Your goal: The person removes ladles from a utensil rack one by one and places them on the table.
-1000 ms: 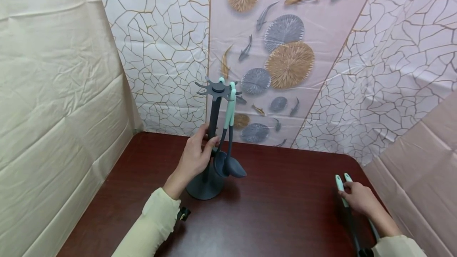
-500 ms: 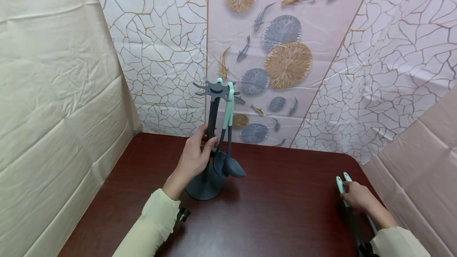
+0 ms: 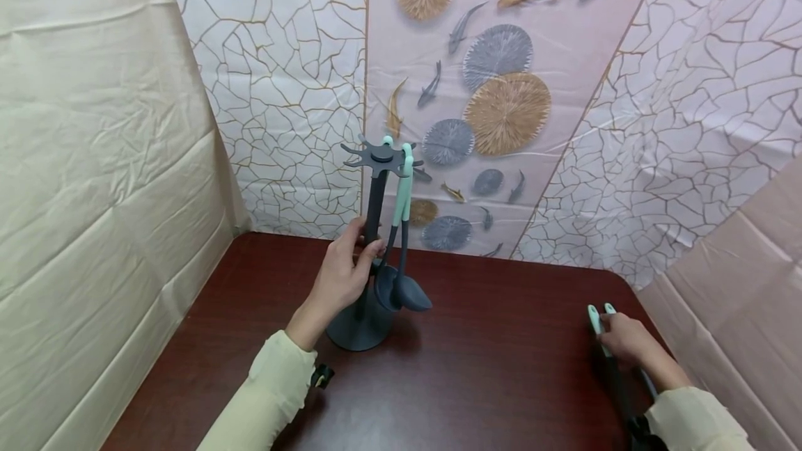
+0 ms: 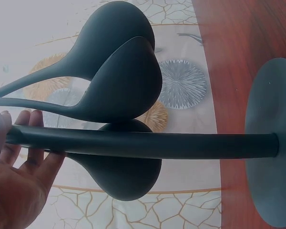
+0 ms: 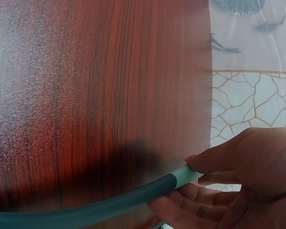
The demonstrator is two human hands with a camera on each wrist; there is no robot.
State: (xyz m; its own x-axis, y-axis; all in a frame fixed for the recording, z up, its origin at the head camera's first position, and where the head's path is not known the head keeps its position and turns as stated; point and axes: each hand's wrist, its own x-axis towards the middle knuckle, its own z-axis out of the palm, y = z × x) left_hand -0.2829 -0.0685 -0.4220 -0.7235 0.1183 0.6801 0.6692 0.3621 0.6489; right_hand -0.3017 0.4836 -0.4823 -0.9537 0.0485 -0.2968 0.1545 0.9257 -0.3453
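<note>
While both hands (image 3: 338, 273) (image 3: 628, 338) grip, left round an upright stand (image 3: 376, 202), right on a utensil (image 5: 109, 204), handle (image 3: 594, 319) pointing forward

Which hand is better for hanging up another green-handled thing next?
Probably the right hand: it pinches a light green handle. The left hand is busy over at the stand, gripping its pole.

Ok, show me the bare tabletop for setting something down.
The widest bare patch of table lies between the hanging ladles and the right hand. A second lies between the left sleeve and the pale cloth wall. Crowded: the stand, gripped by the left hand, and the right edge, where the right hand holds a green-handled utensil beside another.
</note>
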